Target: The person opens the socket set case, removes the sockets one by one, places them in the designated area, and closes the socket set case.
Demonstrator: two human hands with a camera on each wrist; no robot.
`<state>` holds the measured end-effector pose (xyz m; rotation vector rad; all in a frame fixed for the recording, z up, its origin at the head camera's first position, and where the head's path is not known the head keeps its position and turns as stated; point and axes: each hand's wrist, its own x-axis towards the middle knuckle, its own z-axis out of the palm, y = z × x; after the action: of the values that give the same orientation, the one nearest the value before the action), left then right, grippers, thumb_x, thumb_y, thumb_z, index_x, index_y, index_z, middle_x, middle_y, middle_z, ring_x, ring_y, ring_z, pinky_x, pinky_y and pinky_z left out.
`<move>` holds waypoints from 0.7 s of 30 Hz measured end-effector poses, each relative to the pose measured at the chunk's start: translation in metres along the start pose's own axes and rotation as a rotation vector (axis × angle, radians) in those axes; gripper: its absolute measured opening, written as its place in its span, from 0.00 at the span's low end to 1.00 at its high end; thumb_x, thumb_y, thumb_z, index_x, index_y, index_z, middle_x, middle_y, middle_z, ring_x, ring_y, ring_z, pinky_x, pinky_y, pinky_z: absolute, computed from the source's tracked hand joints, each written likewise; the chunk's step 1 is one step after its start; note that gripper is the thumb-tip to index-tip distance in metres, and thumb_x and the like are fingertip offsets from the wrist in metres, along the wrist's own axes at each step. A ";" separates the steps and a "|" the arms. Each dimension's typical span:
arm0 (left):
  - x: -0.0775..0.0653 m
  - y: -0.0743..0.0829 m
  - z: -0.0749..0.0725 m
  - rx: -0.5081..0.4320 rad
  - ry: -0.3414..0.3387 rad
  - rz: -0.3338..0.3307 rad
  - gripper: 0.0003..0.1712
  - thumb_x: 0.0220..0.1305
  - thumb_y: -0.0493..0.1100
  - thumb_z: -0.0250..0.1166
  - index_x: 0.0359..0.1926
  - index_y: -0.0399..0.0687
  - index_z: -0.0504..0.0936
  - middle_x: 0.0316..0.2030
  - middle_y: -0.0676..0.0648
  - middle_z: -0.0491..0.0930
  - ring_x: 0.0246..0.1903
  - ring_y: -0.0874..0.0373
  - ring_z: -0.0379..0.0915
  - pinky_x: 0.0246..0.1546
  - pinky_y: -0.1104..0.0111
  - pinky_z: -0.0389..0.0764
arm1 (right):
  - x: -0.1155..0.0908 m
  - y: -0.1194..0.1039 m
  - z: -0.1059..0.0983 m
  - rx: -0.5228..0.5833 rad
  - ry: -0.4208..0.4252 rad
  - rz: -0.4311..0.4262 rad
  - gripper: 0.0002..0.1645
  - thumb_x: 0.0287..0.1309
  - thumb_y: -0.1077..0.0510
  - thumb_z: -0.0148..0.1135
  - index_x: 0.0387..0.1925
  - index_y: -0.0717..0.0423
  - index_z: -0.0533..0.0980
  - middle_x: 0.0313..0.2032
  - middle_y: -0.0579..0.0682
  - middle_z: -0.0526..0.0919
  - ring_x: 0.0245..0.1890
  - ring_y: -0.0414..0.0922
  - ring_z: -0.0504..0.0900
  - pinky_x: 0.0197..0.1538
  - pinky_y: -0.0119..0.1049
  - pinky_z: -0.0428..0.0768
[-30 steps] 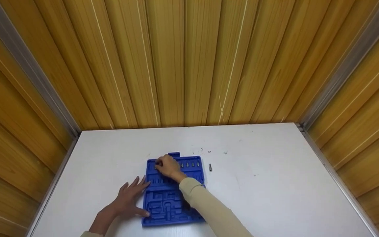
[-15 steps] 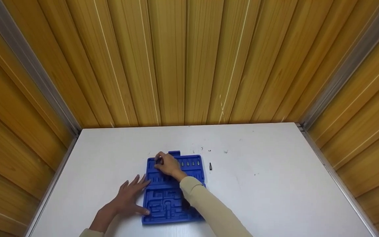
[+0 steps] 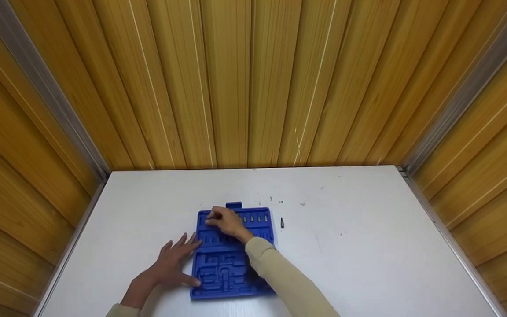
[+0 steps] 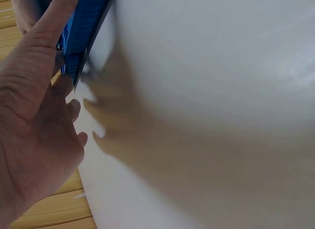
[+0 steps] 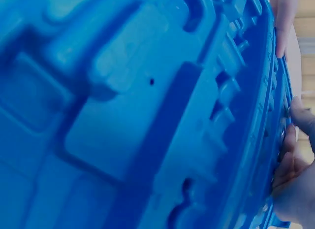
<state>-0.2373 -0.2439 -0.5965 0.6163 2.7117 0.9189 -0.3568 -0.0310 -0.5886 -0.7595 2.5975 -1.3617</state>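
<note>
A blue plastic case (image 3: 231, 294) with moulded slots lies unfolded on the white table. My left hand (image 3: 170, 266) rests along its left side, fingers spread, with the thumb on the lower half. In the left wrist view, that hand (image 4: 39, 125) touches the edge of the case (image 4: 88, 22). My right hand (image 3: 229, 222) is over the upper left of the case and pinches a small dark screwdriver bit (image 3: 210, 217), largely covered by the fingertips. Several screwdriver bits (image 3: 259, 218) stand in the top row, right of this hand. The right wrist view shows the right hand (image 5: 295, 177) at the case's far end.
A loose dark screwdriver bit (image 3: 282, 223) lies on the table (image 3: 368, 264) to the right of the case. Small dark marks dot the tabletop behind it. Yellow wood-look panels (image 3: 227, 88) wall the table at the back and sides.
My right hand has shifted slightly at the upper left slots, its fingertips turning with the bit. The left hand has stayed at the case's left side.
</note>
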 end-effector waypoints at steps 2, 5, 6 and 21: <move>0.000 0.000 0.001 -0.002 -0.008 -0.009 0.69 0.41 0.67 0.81 0.78 0.44 0.60 0.80 0.36 0.49 0.79 0.29 0.37 0.71 0.26 0.38 | -0.002 0.000 -0.003 0.127 -0.011 -0.027 0.08 0.66 0.60 0.67 0.36 0.64 0.80 0.42 0.60 0.88 0.42 0.53 0.86 0.45 0.34 0.82; 0.000 0.001 0.000 0.001 -0.010 -0.013 0.69 0.41 0.66 0.82 0.78 0.44 0.59 0.80 0.36 0.49 0.79 0.29 0.37 0.71 0.26 0.38 | -0.006 -0.002 -0.011 0.252 -0.036 -0.031 0.08 0.67 0.62 0.65 0.39 0.68 0.81 0.44 0.64 0.88 0.43 0.61 0.88 0.43 0.40 0.86; 0.000 0.001 -0.001 0.002 -0.009 -0.010 0.69 0.42 0.66 0.82 0.78 0.44 0.59 0.80 0.36 0.49 0.79 0.29 0.37 0.71 0.26 0.38 | -0.008 -0.003 -0.014 0.267 -0.042 -0.022 0.09 0.67 0.62 0.65 0.41 0.67 0.81 0.44 0.65 0.87 0.42 0.63 0.88 0.42 0.43 0.87; 0.009 -0.004 -0.008 0.018 0.015 0.006 0.68 0.40 0.64 0.83 0.77 0.40 0.61 0.79 0.33 0.51 0.78 0.27 0.39 0.70 0.25 0.38 | -0.038 0.011 -0.089 0.298 -0.055 0.037 0.21 0.73 0.61 0.58 0.61 0.70 0.74 0.39 0.75 0.84 0.30 0.65 0.84 0.29 0.31 0.77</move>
<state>-0.2488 -0.2470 -0.5930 0.6244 2.7354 0.9057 -0.3566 0.0578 -0.5493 -0.6863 2.2814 -1.6401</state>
